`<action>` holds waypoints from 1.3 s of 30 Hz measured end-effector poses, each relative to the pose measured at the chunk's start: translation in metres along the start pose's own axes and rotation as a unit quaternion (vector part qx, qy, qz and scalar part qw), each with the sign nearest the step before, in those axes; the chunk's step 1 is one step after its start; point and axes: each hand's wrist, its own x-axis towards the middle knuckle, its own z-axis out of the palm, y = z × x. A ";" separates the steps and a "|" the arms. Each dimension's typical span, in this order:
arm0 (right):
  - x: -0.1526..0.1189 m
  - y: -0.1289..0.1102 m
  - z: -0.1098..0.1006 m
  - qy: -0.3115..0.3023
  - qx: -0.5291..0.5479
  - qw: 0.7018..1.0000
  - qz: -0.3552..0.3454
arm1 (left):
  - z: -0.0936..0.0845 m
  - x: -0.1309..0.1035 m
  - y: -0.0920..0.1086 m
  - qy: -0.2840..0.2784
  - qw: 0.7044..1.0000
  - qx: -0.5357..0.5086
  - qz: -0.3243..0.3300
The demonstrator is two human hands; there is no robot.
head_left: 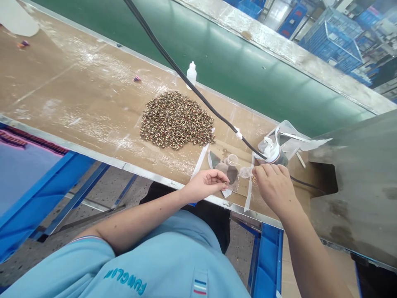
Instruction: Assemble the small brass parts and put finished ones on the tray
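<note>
My left hand is closed in a pinch over the near edge of the workbench. A tiny piece seems to show at its fingertips, too small to name. Beside it lies a dark, greyish patch of cloth or sheet, with a clear round ring-like piece on it. My right hand is curled with the fingertips turned down and mostly hidden. By those fingertips are a small clear dish and a few small gold-coloured bits. Further left sits a large pile of small ring-shaped gold, dark and red parts.
A white squeeze bottle stands behind the pile. A black cable crosses above the bench. At right are a tub with white wrapping, a clear plastic tray and a grey metal housing. A green conveyor belt runs behind.
</note>
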 end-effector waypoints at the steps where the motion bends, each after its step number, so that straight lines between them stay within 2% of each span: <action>1: 0.000 0.000 0.000 -0.006 0.002 1.000 -0.001 | 0.000 0.000 0.000 -0.002 1.000 -0.001 0.000; 9: 0.000 0.000 -0.002 -0.007 0.003 1.000 0.005 | -0.001 -0.001 -0.001 0.002 1.000 -0.003 0.004; 20: 0.005 0.002 -0.004 -0.019 -0.004 0.999 -0.026 | -0.001 -0.001 0.000 0.004 1.000 -0.001 0.003; 22: 0.004 0.003 -0.003 -0.016 0.001 1.000 -0.018 | -0.001 -0.001 0.001 0.009 1.000 0.000 0.002; 25: -0.001 0.003 -0.002 0.014 0.048 0.998 0.032 | 0.000 0.000 0.002 0.015 1.000 -0.012 0.003; 28: -0.006 -0.004 -0.001 0.056 0.157 0.981 0.102 | 0.000 0.001 0.002 0.015 1.000 -0.027 -0.004; 32: -0.007 -0.029 -0.001 0.094 0.292 0.939 0.157 | -0.003 0.001 0.004 0.000 0.999 -0.048 -0.025; 36: -0.003 -0.056 0.000 0.119 0.368 0.910 0.152 | -0.004 -0.001 0.008 -0.010 0.997 -0.073 -0.039; 39: 0.000 -0.066 0.003 0.119 0.391 0.902 0.142 | -0.004 -0.001 0.010 -0.015 0.995 -0.085 -0.048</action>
